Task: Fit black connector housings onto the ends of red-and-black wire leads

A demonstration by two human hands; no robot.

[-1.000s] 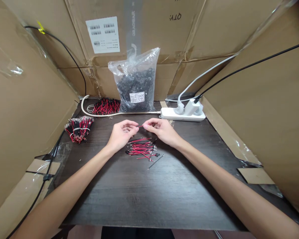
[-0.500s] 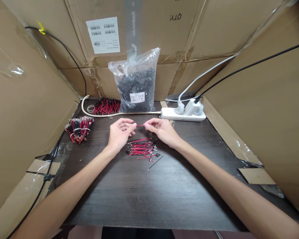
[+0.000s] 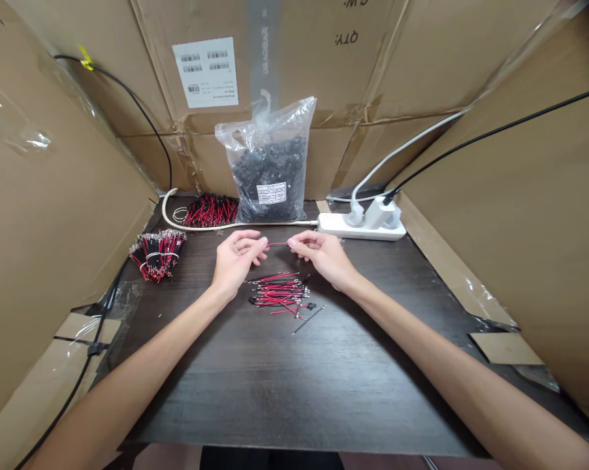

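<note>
Both hands hover above the dark table (image 3: pixel 285 385) and pinch one short red wire (image 3: pixel 277 244) between them. My left hand (image 3: pixel 236 260) grips its left end with thumb and fingertips. My right hand (image 3: pixel 321 254) pinches the right end. Just below the hands lies a loose pile of red and black wires (image 3: pixel 279 294) with metal tips, and one black wire (image 3: pixel 308 319) lies apart at its lower right.
A clear bag of small black parts (image 3: pixel 270 166) leans on the cardboard at the back. Two bundles of red and black wires (image 3: pixel 156 253) (image 3: pixel 210 210) lie at the left. A white power strip (image 3: pixel 362 225) with plugs sits back right. Cardboard walls (image 3: pixel 514 196) enclose the table.
The hands have drawn slightly apart, so more of the red wire shows between them. The view has tilted a little.
</note>
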